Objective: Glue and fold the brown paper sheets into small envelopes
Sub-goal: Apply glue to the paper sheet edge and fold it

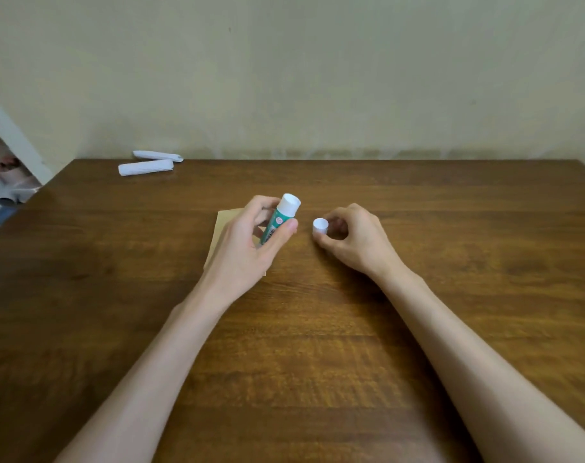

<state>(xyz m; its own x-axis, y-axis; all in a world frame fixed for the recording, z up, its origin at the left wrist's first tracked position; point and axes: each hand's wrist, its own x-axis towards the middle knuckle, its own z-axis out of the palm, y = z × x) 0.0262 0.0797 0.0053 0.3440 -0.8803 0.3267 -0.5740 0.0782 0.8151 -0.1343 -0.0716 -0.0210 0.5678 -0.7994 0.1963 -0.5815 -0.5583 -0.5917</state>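
My left hand [247, 242] grips a green and white glue stick [282, 218], tilted with its open white end pointing up and to the right. Just to the right, my right hand [354, 238] pinches the small white cap [320, 226] close to the tabletop, apart from the stick. A brown paper sheet [222, 225] lies flat on the wooden table [317, 329] under my left hand, which hides most of it.
Two folded white paper pieces [146, 167] lie at the table's far left corner by the wall. The table's left edge runs diagonally, with clutter on the floor [7, 192] beyond it.
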